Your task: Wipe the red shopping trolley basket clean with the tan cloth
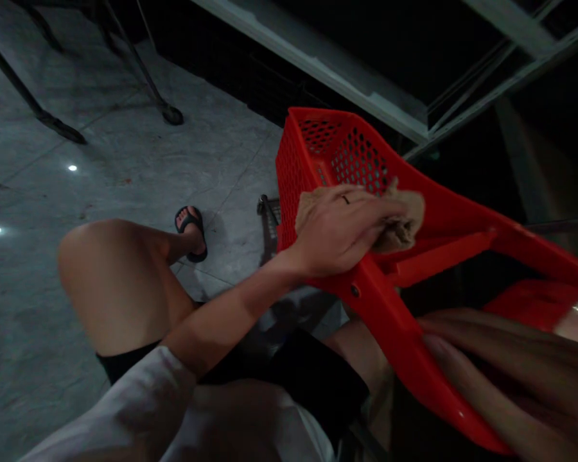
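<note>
A red plastic shopping cart (pixel 334 119) with honeycomb holes in its basket walls stands tilted across the middle and right of the head view. My left hand (pixel 341 231) is closed around a crumpled tan cloth (pixel 409 218) and presses it onto the near rim of the basket. Parts of the cloth stick out on both sides of the fingers. At the lower right, close to the camera, my right hand (pixel 505 372) grips the cart's red side frame (pixel 395 327). Some of its fingers are dark and partly hidden.
A small caster (pixel 261 204) shows below the basket. Dark metal legs with feet (pixel 171 114) stand on the grey tiled floor (pixel 125 167) at upper left. A pale metal frame (pixel 366 90) runs along the top right. My sandalled foot (pixel 191 232) rests on the floor.
</note>
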Demonstrator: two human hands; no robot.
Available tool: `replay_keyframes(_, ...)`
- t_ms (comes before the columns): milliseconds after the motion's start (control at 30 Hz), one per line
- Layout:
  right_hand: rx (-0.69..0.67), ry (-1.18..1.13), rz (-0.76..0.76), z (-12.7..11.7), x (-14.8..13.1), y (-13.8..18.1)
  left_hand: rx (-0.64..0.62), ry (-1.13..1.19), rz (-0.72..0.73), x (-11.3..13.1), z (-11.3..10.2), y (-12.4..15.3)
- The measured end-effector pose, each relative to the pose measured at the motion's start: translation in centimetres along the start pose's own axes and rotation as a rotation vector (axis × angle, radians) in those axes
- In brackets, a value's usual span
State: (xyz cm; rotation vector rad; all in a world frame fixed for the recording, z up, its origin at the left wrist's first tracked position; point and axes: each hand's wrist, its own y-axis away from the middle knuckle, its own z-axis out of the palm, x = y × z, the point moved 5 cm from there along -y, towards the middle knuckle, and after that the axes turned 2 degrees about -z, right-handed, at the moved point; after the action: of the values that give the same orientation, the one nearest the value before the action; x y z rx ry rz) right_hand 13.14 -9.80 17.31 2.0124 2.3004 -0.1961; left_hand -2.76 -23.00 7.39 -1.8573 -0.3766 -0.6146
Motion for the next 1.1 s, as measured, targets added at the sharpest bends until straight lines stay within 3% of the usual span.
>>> replay_keyframes(133, 0.060, -0.207, 0.046, -0.4, 1.3, -0.4, -0.243, -0.222, 0.069, -2.2, 1.3, 0.6)
replay_keyframes(300, -0.066, -0.288, 0.143, -0.1, 3.9, -3.7, -0.317, -0.411, 0.029, -6.4, 1.5, -0.4)
replay_keyframes(467, -0.189, -0.187, 0.150, -0.2, 5.7, -6.7, -0.280, -0.481, -0.128, -10.8, -0.8, -2.1)
replay_keyframes(567, -0.211, 0.001, 0.104, 0.2, 4.3, -8.2, -0.210, -0.476, -0.207, -10.3, -1.4, -1.7)
replay_keyframes(700, 0.026, 0.079, -0.030, 1.2, 0.6, -9.9, -0.158, -0.493, -0.248, -6.6, -1.3, 0.1)
replay_keyframes(767, -0.028, 0.087, -0.077, 2.9, -0.1, -10.6, -0.207, -0.434, -0.257, -5.0, -1.4, 0.8)
replay_keyframes(867, -0.218, 0.119, -0.078, 5.1, 1.5, -11.1, -0.312, -0.292, -0.259, -4.0, -1.4, 1.0)
replay_keyframes(1000, -0.227, 0.115, 0.002, 4.9, 5.2, -11.5, -0.290, -0.236, -0.213, -6.1, -1.4, 0.7)
replay_keyframes(1100, -0.243, 0.083, 0.064, 4.2, 7.1, -12.1, -0.094, -0.298, -0.231, -10.2, -3.4, 1.3)
